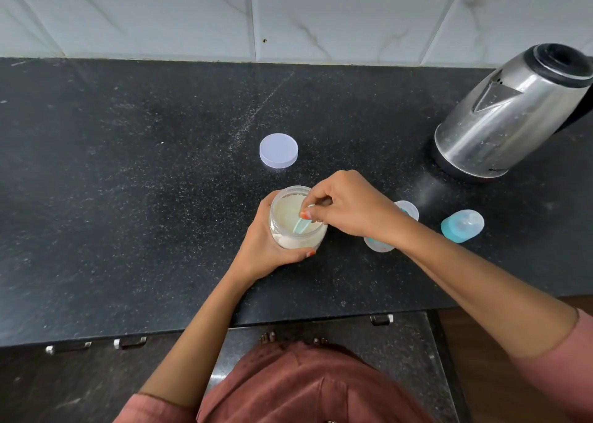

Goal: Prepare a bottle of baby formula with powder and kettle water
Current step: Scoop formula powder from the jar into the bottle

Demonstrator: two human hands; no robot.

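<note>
A clear jar of white formula powder (290, 230) stands open on the black counter, with my left hand (261, 246) wrapped around its side. Over the jar's mouth my right hand (349, 207) pinches the handle of a teal scoop (301, 225), whose bowl dips into the powder. The baby bottle (407, 209) stands just right of the jar, mostly hidden behind my right wrist. Its teal collar with clear cap (462, 225) lies on its side further right. A steel kettle (513, 114) stands at the back right.
The jar's pale lilac lid (278, 150) lies flat on the black counter (128, 182) behind the jar. A white tiled wall (192, 15) closes the back. The counter's front edge runs just below my forearms, with drawer handles (130, 342) underneath.
</note>
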